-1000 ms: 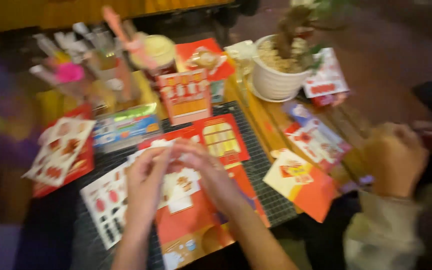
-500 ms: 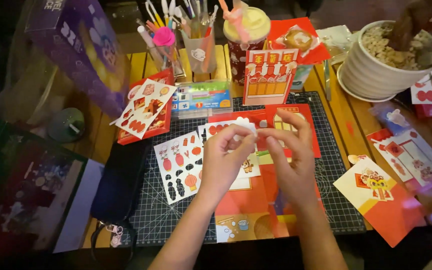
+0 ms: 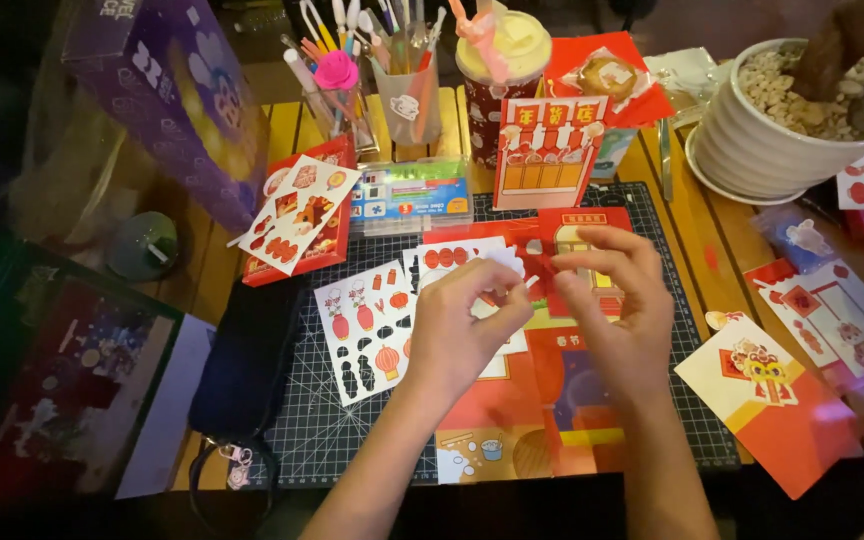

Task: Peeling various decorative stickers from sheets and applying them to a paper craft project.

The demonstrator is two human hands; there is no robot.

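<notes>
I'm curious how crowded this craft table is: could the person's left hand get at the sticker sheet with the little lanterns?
Probably yes. The left hand hovers right beside the sticker sheet, which lies flat and uncovered on the cutting mat. That hand pinches a small white piece, though.

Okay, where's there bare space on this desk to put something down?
Bare cutting mat shows at its near-left corner, below the sticker sheet. Bare wood lies between the mat and white planter. The back edge, around the pen cup, is crowded.
</notes>
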